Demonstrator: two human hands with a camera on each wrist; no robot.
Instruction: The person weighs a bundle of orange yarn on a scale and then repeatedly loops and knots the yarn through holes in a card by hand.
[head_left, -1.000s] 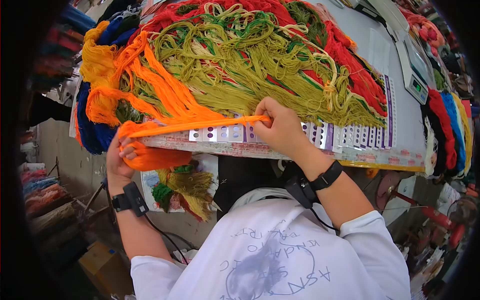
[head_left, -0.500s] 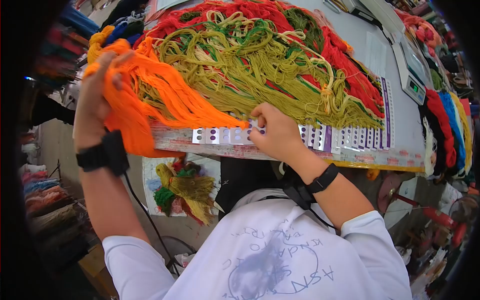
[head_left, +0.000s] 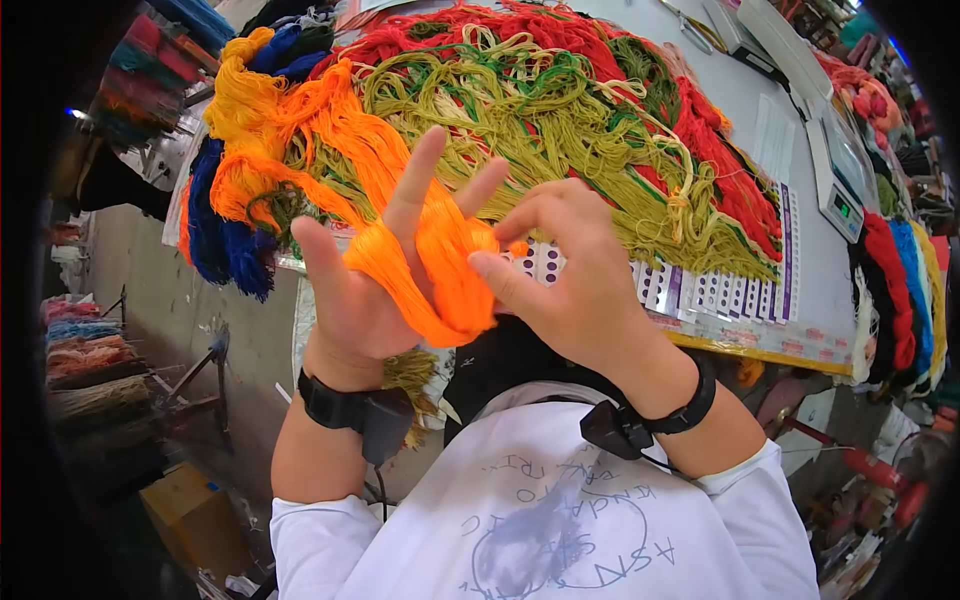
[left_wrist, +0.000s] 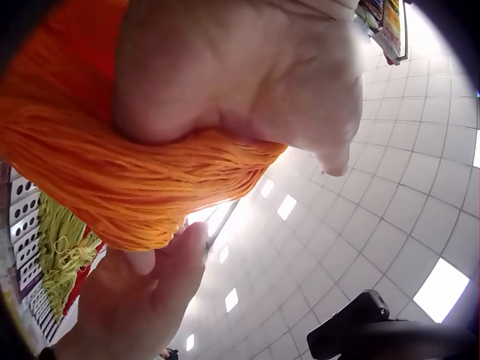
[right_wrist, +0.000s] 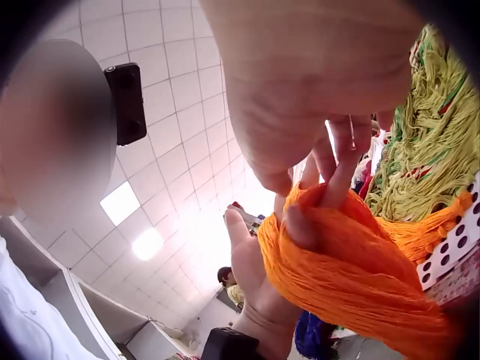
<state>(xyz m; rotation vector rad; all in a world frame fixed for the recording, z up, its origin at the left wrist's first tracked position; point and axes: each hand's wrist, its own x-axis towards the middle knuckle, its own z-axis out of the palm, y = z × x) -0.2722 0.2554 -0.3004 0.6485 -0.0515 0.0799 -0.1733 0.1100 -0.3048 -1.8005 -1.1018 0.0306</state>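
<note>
An orange thread skein (head_left: 450, 285) hangs looped over my left hand (head_left: 365, 290), its strands passing between the raised fingers. That palm faces up, and the thumb and fingers are spread and straight. My right hand (head_left: 580, 275) is close beside it, slightly blurred. Its bent thumb and index finger pinch the skein's right edge. In the left wrist view the right hand (left_wrist: 142, 300) meets the lower edge of the skein (left_wrist: 150, 187). The right wrist view shows the skein (right_wrist: 337, 262) stretched below the right hand, whose fingertips are partly hidden. More orange thread (head_left: 350, 130) lies on the table behind.
Olive-green thread (head_left: 540, 130) and red thread (head_left: 690, 150) cover much of the table. Punched cards (head_left: 680, 290) line its front edge. Yellow (head_left: 245, 90) and blue skeins (head_left: 225, 220) hang at the left. A digital scale (head_left: 840, 190) stands at the right.
The left hand swung out to the left with the orange skein, then came back toward the middle with its fingers spread. The right hand let go of the taut orange end and now meets the looped skein.
</note>
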